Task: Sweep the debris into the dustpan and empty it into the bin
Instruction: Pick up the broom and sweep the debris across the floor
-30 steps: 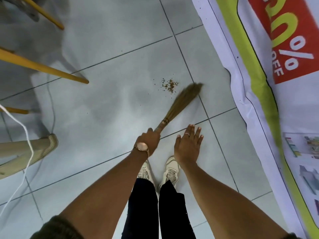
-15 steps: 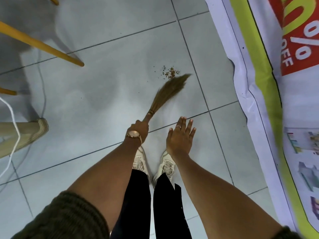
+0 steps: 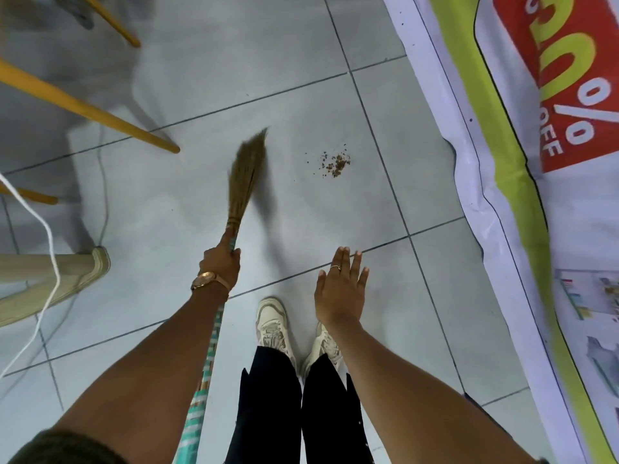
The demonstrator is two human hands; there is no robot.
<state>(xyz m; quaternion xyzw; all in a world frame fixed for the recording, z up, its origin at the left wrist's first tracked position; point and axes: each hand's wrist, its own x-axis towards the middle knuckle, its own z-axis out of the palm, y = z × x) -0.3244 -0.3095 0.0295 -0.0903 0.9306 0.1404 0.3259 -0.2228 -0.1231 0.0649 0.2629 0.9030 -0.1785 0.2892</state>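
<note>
A small pile of brown debris (image 3: 335, 161) lies on the grey floor tiles ahead of my feet. My left hand (image 3: 221, 261) grips the striped handle of a straw broom (image 3: 247, 174). The bristles are blurred and point away from me, to the left of the debris and apart from it. My right hand (image 3: 341, 289) hovers flat over the floor with fingers spread, holding nothing. No dustpan or bin is in view.
A large printed banner (image 3: 522, 162) covers the floor along the right side. Yellow chair legs (image 3: 100, 115) slant in at the upper left. A beige furniture foot (image 3: 77, 276) and a white cord (image 3: 40, 296) lie at the left.
The broom head has swung from the right of the debris across to its left. The debris pile stays in one spot on the floor. My right hand has stayed spread.
</note>
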